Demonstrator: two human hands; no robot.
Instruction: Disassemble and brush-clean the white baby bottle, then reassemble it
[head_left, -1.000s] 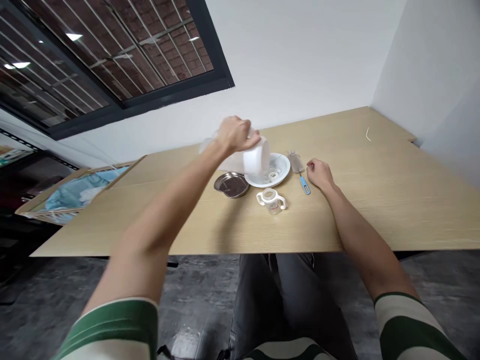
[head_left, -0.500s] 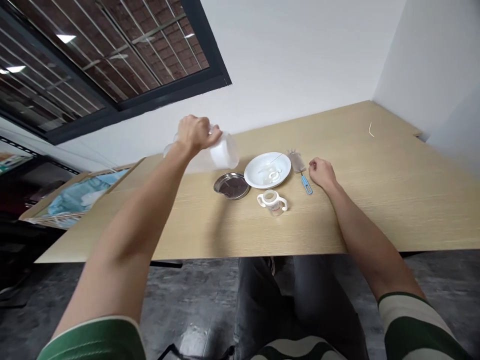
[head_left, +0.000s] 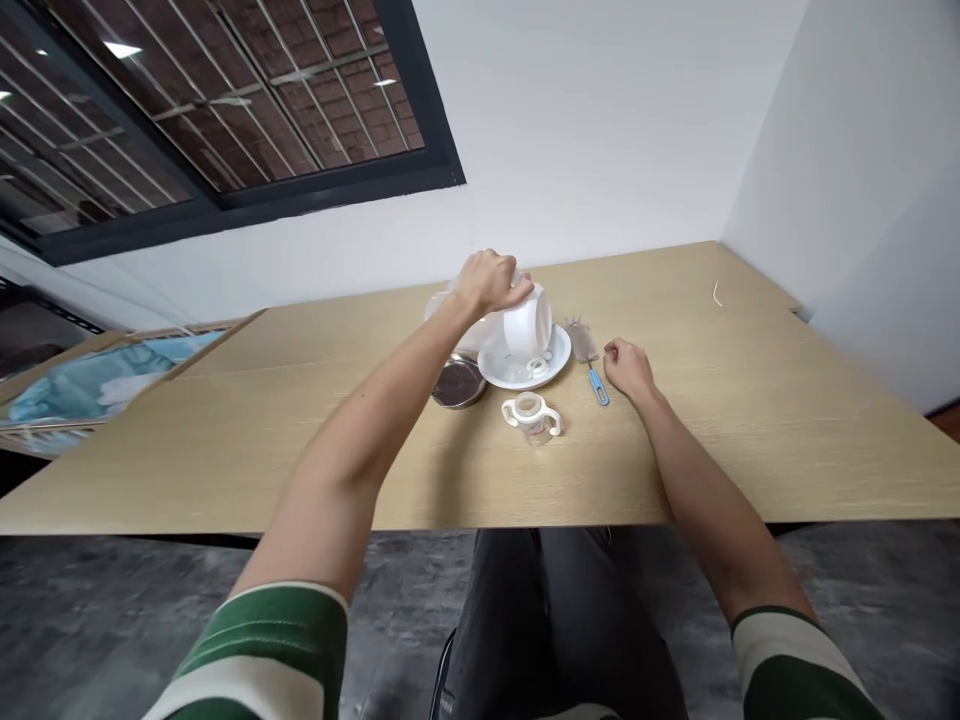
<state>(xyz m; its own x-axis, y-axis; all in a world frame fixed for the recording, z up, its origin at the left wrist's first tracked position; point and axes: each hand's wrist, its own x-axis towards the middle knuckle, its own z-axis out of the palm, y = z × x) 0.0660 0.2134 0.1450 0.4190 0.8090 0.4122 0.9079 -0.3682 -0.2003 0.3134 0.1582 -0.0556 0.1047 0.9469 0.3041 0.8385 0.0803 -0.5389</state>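
My left hand (head_left: 491, 281) grips a translucent jug with a white end (head_left: 527, 318). The jug is tipped over on its side, its white end above the white bowl (head_left: 495, 377). Some small clear and white parts (head_left: 537, 367) lie in the bowl. Left of it is a round metal dish (head_left: 459, 384) with a dark inside, partly hidden by my left arm. In front of the bowl stands a small clear cup with two white handles (head_left: 534, 417). My right hand (head_left: 628, 368) rests closed on the table, beside a brush with a blue handle (head_left: 598, 386).
The wooden table (head_left: 750, 430) meets a white wall at the back. A thin white strip (head_left: 717, 294) lies at the far right. On the left is a wooden crib-like frame holding light blue cloth (head_left: 120, 375). A barred window (head_left: 285, 90) is above.
My left hand has carried the tilted jug to the right, from above the metal dish to over the white bowl. My right hand stays by the brush. The view has shifted somewhat.
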